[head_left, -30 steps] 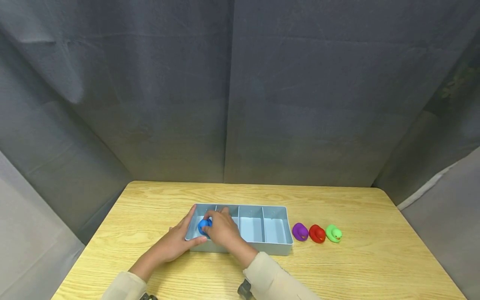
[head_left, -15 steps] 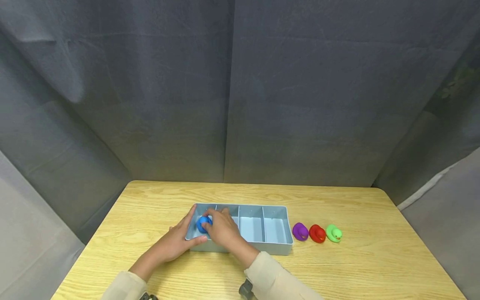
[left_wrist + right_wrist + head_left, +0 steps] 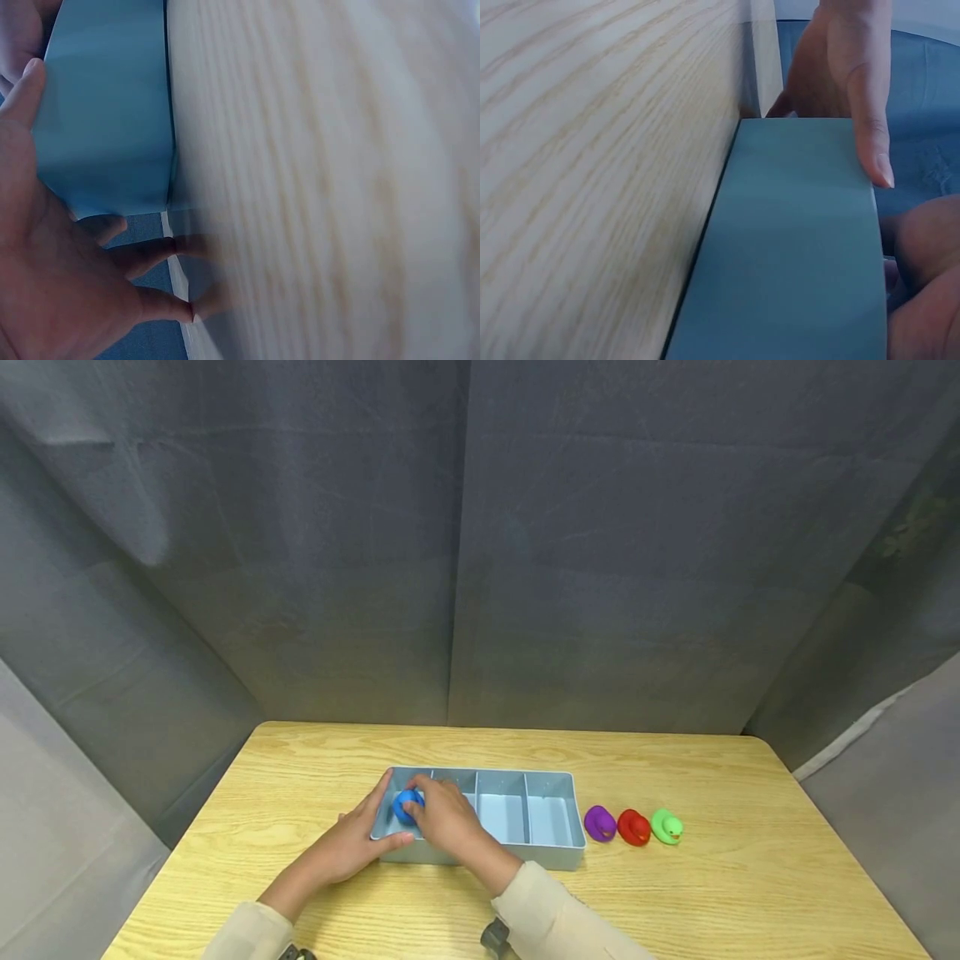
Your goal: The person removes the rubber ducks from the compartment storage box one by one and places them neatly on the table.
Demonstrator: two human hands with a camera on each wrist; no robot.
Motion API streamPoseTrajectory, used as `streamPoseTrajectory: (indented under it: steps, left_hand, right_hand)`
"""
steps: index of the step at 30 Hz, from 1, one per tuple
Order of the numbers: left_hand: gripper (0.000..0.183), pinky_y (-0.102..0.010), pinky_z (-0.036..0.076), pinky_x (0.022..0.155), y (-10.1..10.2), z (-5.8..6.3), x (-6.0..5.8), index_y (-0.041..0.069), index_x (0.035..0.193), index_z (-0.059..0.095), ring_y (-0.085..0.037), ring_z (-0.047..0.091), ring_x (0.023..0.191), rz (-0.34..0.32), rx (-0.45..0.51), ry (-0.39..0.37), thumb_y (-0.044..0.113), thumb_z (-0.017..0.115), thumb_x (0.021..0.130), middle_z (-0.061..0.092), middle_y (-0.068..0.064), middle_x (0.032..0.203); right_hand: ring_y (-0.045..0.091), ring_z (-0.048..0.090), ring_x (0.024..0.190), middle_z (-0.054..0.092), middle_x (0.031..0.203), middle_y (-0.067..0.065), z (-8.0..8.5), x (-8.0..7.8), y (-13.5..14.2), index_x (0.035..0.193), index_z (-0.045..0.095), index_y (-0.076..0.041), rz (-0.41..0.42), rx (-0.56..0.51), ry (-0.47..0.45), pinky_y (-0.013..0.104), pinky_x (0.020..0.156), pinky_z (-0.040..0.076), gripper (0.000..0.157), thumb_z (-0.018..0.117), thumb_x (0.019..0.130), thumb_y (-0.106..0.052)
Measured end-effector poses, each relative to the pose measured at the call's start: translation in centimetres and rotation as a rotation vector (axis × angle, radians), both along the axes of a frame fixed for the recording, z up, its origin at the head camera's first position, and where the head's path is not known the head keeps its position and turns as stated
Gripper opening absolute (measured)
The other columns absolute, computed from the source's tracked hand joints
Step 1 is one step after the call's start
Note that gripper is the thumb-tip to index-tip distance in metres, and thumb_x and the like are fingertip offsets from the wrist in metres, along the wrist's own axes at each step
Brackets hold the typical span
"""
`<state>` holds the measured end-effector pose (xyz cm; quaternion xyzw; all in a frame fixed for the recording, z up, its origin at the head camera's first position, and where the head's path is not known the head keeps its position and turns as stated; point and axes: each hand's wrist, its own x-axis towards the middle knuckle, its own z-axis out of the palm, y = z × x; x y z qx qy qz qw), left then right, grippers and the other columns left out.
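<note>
A grey-blue divided box (image 3: 502, 814) lies lengthwise on the wooden table. My left hand (image 3: 347, 850) holds its left end, thumb along the front rim and fingers spread at the end wall. In the left wrist view, the box's front wall (image 3: 109, 105) shows beside the thumb. My right hand (image 3: 447, 820) reaches into the leftmost compartment and pinches a blue rubber duck (image 3: 406, 807) between thumb and fingers. That hand partly covers the duck and the second compartment. In the right wrist view, the box wall (image 3: 787, 240) hides the duck.
Right of the box, a purple duck (image 3: 600, 824), a red duck (image 3: 634, 828) and a light green duck (image 3: 667, 827) stand in a row on the table (image 3: 750, 877). Grey curtains (image 3: 600, 568) hang behind and at both sides.
The blue duck has shifted slightly back and left within the leftmost compartment, pinched by my right hand. My left hand and the box have stayed in place.
</note>
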<state>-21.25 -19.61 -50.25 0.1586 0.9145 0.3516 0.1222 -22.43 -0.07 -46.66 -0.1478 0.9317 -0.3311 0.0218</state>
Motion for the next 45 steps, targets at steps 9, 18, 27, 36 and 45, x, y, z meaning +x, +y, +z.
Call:
streamPoseTrajectory:
  steps: [9, 18, 27, 36, 45]
  left_hand:
    - [0.106, -0.081, 0.002, 0.112, -0.1, -0.2, 0.0, 0.033, 0.165, -0.012, -0.049, 0.025, 0.151, -0.005, 0.001, -0.002, 0.065, 0.061, 0.096, 0.008, -0.014, 0.172]
    - [0.104, -0.081, 0.001, 0.112, -0.1, -0.1, 0.0, 0.032, 0.165, -0.012, -0.049, 0.024, 0.151, 0.000, 0.008, -0.011, 0.059, 0.062, 0.098, 0.009, -0.015, 0.172]
    - [0.104, -0.081, 0.002, 0.112, -0.1, -0.2, -0.1, 0.036, 0.165, -0.012, -0.048, 0.026, 0.151, 0.008, 0.006, -0.015, 0.061, 0.063, 0.097, 0.012, -0.014, 0.172]
    - [0.106, -0.081, 0.003, 0.113, -0.1, -0.2, -0.1, 0.034, 0.165, -0.010, -0.047, 0.025, 0.152, 0.010, 0.005, 0.002, 0.064, 0.063, 0.095, 0.012, -0.015, 0.171]
    - [0.106, -0.080, 0.004, 0.113, 0.0, -0.3, -0.1, 0.034, 0.166, -0.009, -0.047, 0.025, 0.152, 0.016, 0.004, 0.003, 0.062, 0.064, 0.095, 0.012, -0.016, 0.171]
  right_hand:
    - [0.013, 0.062, 0.081, 0.075, 0.097, 0.000, 0.9, 0.0, 0.5, 0.128, 0.068, -0.016, 0.032, -0.036, -0.040, 0.035, 0.072, 0.054, 0.027, 0.067, 0.102, -0.025]
    - [0.018, 0.068, 0.097, 0.075, 0.112, 0.007, 2.3, 0.3, 1.1, 0.126, 0.067, -0.015, 0.056, -0.084, -0.053, 0.043, 0.083, 0.057, 0.025, 0.065, 0.103, -0.024]
    - [0.012, 0.062, 0.079, 0.074, 0.102, 0.004, 3.1, 0.5, 1.6, 0.129, 0.066, -0.013, 0.072, -0.116, -0.065, 0.033, 0.072, 0.054, 0.027, 0.064, 0.104, -0.023]
    - [0.013, 0.061, 0.079, 0.073, 0.109, 0.007, 3.5, 0.7, 2.2, 0.129, 0.065, -0.011, 0.064, -0.138, -0.060, 0.033, 0.071, 0.052, 0.027, 0.063, 0.104, -0.022]
    - [0.015, 0.063, 0.086, 0.072, 0.113, 0.008, 3.9, 0.9, 2.8, 0.128, 0.065, -0.007, 0.055, -0.159, -0.057, 0.037, 0.076, 0.055, 0.027, 0.062, 0.105, -0.020]
